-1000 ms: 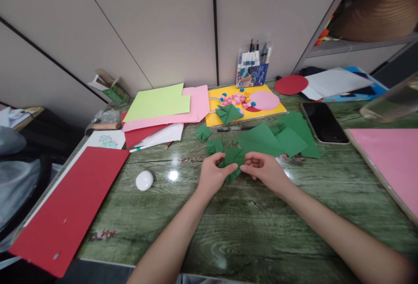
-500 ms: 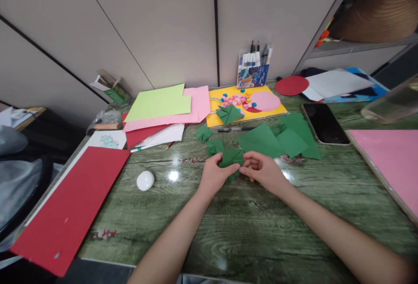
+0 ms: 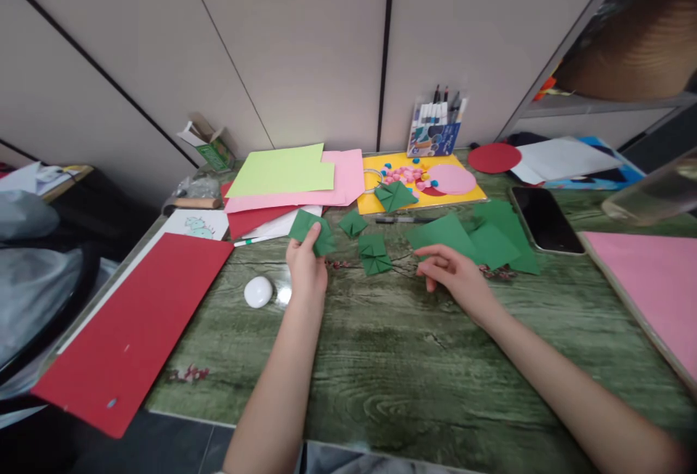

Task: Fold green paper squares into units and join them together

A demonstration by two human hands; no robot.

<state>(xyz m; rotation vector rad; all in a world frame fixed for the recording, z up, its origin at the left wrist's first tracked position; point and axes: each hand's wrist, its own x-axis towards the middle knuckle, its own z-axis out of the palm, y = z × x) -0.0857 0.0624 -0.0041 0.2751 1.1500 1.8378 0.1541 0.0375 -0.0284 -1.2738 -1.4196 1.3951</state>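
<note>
Tabletop [image 3: 425, 379], green paper [image 3: 300, 226] in left hand [image 3: 306, 263]

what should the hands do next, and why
Probably the left hand should lay its green paper beside the folded green squares: it holds that paper apart from them, two of them lie together nearby, and the right hand appears empty, so it could steady them.
</note>
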